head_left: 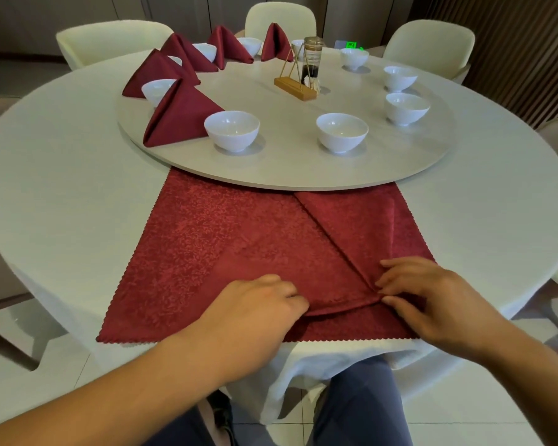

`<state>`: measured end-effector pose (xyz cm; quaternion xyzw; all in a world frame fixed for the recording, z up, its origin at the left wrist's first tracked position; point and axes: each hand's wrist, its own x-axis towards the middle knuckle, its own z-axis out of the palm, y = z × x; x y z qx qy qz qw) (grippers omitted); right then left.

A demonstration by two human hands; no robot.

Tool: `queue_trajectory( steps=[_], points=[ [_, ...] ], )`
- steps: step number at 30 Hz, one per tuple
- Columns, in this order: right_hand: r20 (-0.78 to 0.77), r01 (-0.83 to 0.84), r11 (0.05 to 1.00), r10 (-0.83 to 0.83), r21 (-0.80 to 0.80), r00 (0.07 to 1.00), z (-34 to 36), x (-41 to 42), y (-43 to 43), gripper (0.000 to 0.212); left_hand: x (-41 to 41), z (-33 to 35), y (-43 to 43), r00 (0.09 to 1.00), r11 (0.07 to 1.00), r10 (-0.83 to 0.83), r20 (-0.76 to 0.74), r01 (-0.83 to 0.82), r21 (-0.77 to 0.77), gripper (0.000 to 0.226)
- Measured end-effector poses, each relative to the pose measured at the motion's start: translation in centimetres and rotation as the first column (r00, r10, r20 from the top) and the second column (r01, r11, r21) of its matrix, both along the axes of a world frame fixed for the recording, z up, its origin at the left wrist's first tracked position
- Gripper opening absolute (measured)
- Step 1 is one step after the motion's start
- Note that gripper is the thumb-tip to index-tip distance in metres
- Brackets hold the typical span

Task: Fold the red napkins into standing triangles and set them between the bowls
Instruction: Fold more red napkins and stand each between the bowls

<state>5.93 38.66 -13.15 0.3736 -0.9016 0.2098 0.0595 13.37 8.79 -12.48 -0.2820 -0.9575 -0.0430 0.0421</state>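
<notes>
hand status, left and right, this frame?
left hand: fingers curled, gripping the folded edge of the red napkin.
right hand: pinching the same napkin at the fold's corner.

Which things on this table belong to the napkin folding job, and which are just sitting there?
Job: flat red napkin, pinched by left hand and right hand; five standing folded napkins; white bowls.
Just there: glass jar; gold stand; chairs.
</notes>
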Motion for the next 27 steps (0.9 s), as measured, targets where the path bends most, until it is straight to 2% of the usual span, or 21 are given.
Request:
queue_trajectory(
  steps=[4, 7, 10, 13, 15, 17, 20, 23, 27],
  points=[
    [0.053, 0.012, 1.0, -0.012, -0.001, 0.999, 0.5, 0.9, -1.1, 0.023, -1.5, 1.3, 0.8, 0.992, 0.993, 0.057, 0.11, -0.067, 0.095, 0.024],
    [0.073, 0.02, 1.0, -0.018, -0.025, 0.997, 0.2, 1.3, -1.4, 0.02, -2.6, 2.9, 0.8, 0.961, 0.987, 0.043, 0.274, -0.083, 0.135, 0.02],
    [0.13, 0.04, 0.998, -0.034, -0.045, 0.991, 0.7, 1.2, -0.4, 0.012, -3.3, 4.9, -0.3, 0.914, 0.991, 0.027, 0.405, -0.078, 0.111, 0.009],
    [0.188, 0.057, 0.998, -0.053, -0.018, 0.981, 1.4, 0.8, 1.5, 0.006, -4.4, 6.1, -2.2, 0.802, 0.991, 0.023, 0.596, -0.096, 0.09, 0.004],
    [0.224, 0.086, 0.996, -0.085, 0.005, 0.971, 2.1, 0.4, 2.6, 0.014, -5.5, 6.4, -3.9, 0.697, 0.978, 0.01, 0.717, -0.157, 0.138, 0.005],
    [0.256, 0.106, 0.994, -0.11, 0.029, 0.96, 2.7, 0.1, 3.1, 0.023, -6.8, 6.4, -5.6, 0.633, 0.949, -0.002, 0.774, -0.242, 0.2, 0.007],
    [0.285, 0.124, 0.992, -0.129, 0.036, 0.95, 3.2, -0.2, 2.9, 0.02, -8.8, 5.9, -7.9, 0.63, 0.859, -0.009, 0.777, -0.392, 0.328, 0.007],
    [0.243, 0.165, 0.985, -0.173, 0.051, 0.954, 2.7, -0.3, 2.2, 0.042, -10.9, 4.8, -8.9, 0.701, 0.729, 0.073, 0.709, -0.523, 0.442, 0.015],
    [0.244, 0.309, 0.951, -0.297, -0.012, 0.923, 2.0, 0.0, 1.2, 0.029, -13.5, 2.4, -7.5, 0.762, 0.441, 0.231, 0.605, -0.636, 0.633, 0.01]
  ],
)
